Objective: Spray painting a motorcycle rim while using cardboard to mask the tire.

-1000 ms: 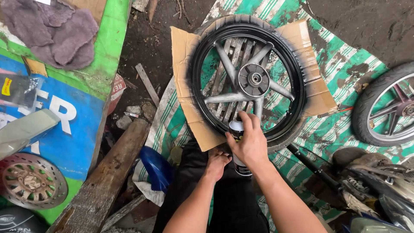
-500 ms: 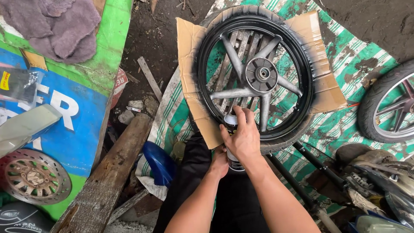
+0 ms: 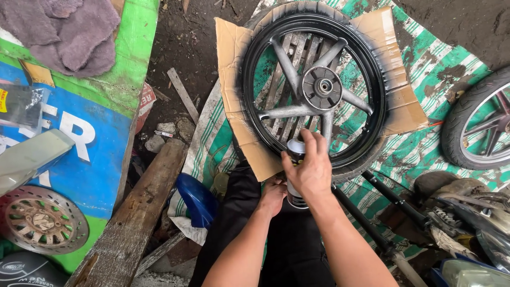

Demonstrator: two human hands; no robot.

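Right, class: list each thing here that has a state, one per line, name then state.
Spray can: upright, gripped by both hands.
Right hand: closed round the can's upper part.
Left hand: holding the can's base.
Wheel: lying flat on cardboard, rim black, spokes grey.
Second wheel: partly in view, on the striped sheet.

Dirt ground (image 3: 202,48) bears striped tarp (image 3: 425,69), cardboard (image 3: 239,106), plank (image 3: 138,223).

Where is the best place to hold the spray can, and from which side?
Probably around the middle of the spray can, from the near side. It stands upright below the wheel, its round body fits a wrapped palm, as the right hand shows. The left hand steadies its base. The top stays free for a finger.
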